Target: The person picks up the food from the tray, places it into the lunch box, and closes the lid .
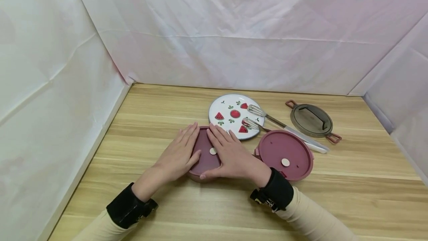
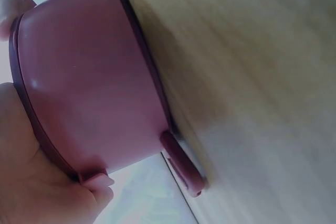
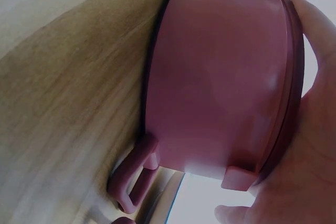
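Observation:
A round maroon lunch box (image 2: 84, 77) stands upright on the table. Its flat lid (image 1: 204, 161) has a pale round button and sits on the rim. My left hand (image 1: 175, 155) lies over the lid's left side, fingers mostly straight. Across the right side rests my right hand (image 1: 234, 157), its fingers straight and its thumb near the front edge. The palms hide parts of the lid's edge. In the right wrist view, a side clip (image 3: 239, 178) shows beside my palm, and a loop handle (image 3: 131, 179) sticks out near the base.
Beside my right wrist lies a second maroon lid-topped container (image 1: 274, 151). Behind are a white plate (image 1: 222, 107) with strawberry and watermelon prints, a slotted turner (image 1: 272, 120) and a fork (image 1: 251, 123) reaching over it. A lidded grey piece with red handles (image 1: 309, 120) lies at the right.

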`<move>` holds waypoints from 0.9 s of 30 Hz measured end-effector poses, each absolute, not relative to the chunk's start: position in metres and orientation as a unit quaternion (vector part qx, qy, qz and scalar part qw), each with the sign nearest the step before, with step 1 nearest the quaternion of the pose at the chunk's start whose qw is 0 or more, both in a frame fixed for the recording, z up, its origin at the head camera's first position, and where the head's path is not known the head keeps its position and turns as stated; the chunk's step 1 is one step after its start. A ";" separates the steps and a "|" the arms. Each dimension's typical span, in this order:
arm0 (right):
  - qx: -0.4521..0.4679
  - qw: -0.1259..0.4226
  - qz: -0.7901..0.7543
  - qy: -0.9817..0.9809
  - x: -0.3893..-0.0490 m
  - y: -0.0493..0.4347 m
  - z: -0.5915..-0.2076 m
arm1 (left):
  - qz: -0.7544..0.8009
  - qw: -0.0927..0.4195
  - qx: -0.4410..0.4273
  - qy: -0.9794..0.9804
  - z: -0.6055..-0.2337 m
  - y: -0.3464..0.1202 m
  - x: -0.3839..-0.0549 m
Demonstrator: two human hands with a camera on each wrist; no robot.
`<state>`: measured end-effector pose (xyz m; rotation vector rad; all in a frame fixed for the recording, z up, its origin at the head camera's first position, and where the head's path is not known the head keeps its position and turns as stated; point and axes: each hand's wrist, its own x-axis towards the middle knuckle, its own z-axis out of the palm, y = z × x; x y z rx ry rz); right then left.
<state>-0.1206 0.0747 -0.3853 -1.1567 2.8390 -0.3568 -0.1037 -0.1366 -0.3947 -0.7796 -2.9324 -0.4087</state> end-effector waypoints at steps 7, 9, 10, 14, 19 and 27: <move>-0.373 0.018 -0.128 0.919 -0.119 0.075 -0.387 | -0.083 0.039 -0.246 -0.965 -0.393 -0.132 -0.103; -0.370 0.016 -0.130 0.920 -0.118 0.075 -0.390 | -0.079 0.043 -0.250 -0.964 -0.394 -0.132 -0.102; -0.369 0.013 -0.131 0.920 -0.118 0.075 -0.391 | -0.078 0.045 -0.252 -0.964 -0.395 -0.132 -0.102; -0.366 -0.006 -0.121 0.923 -0.117 0.075 -0.395 | -0.072 0.058 -0.258 -0.962 -0.399 -0.132 -0.103; -0.369 -0.021 -0.102 0.923 -0.118 0.074 -0.399 | -0.063 0.061 -0.253 -0.964 -0.399 -0.131 -0.102; -0.385 -0.032 -0.114 0.915 -0.121 0.075 -0.401 | -0.056 0.061 -0.257 -0.963 -0.397 -0.128 -0.102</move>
